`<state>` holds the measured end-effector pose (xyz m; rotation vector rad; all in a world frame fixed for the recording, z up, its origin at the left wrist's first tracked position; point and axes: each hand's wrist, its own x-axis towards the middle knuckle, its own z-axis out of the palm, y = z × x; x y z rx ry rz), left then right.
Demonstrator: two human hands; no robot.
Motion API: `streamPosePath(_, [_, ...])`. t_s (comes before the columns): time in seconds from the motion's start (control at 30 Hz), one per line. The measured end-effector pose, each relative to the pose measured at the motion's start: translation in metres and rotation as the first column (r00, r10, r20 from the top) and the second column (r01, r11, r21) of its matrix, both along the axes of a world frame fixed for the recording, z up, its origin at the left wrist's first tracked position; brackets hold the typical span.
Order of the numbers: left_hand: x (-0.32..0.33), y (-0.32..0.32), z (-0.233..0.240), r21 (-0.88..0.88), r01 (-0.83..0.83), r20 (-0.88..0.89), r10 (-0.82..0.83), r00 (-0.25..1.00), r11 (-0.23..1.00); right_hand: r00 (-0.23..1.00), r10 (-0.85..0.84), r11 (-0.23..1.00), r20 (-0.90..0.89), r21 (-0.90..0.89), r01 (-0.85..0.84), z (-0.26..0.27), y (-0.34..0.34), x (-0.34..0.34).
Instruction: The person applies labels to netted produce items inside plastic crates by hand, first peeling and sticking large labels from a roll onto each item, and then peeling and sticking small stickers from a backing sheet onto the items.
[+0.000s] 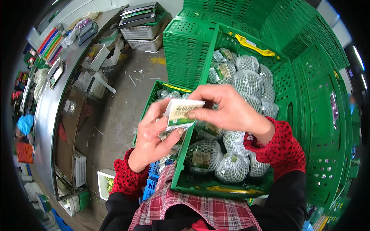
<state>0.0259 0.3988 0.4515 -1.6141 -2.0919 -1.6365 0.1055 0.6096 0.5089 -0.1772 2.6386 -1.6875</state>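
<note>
In front of me, my left hand [151,141] holds a small stack of printed paper labels [182,112] between thumb and fingers. The labels are cream, green and white and bear writing. My right hand [231,109] pinches the top label at its right edge with thumb and fingers. Both hands are above the left wall of a large green plastic crate [199,186]. Inside it lie several round produce items in white foam netting [247,82], seemingly wrapped in clear film. Some carry a similar label [201,158]. My right forearm hides part of the crate's contents.
A smaller green crate [152,96] with netted produce stands lower at the left. Stacked folded green crates [185,55] rise behind. A metal table [46,121] runs along the left, bearing a device with a display [56,73]. A white box [101,184] sits on the floor.
</note>
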Motion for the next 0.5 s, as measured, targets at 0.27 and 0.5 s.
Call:
streamPosePath(0.27, [0.028, -0.017, -0.003, -0.072, 0.004, 0.146, 0.006, 0.989, 0.997, 0.805, 0.121, 0.705, -0.581, 0.622, 0.342, -0.013, -0.045, 0.062])
streamPosePath(0.5, [0.033, -0.062, -0.033, -0.041, -0.16, 0.42, 0.163, 0.893, 0.986, 0.625, -0.779, 0.625, 0.055, -0.015, 0.78, -0.054, 0.035, 0.046])
